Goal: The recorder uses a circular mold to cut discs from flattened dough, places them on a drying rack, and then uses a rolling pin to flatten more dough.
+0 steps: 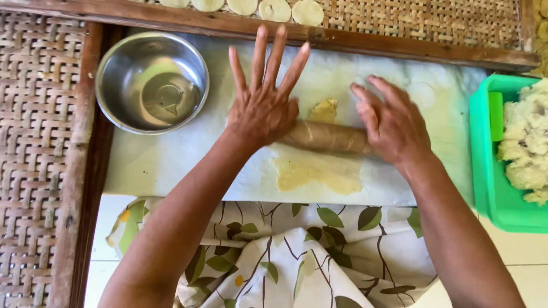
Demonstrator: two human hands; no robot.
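A brown wooden rolling pin lies crosswise on a white plastic-covered board. My left hand presses flat on the pin's left end, fingers spread and pointing away. My right hand rests palm-down on its right end. Yellowish flattened dough spreads thin on the near side of the pin, and a smaller lump of dough shows just beyond it.
A steel bowl with a little liquid sits at the board's far left. A green plastic tub of pale dough lumps stands at right. Round flat dough discs lie on a woven tray behind. Leaf-patterned cloth covers my lap.
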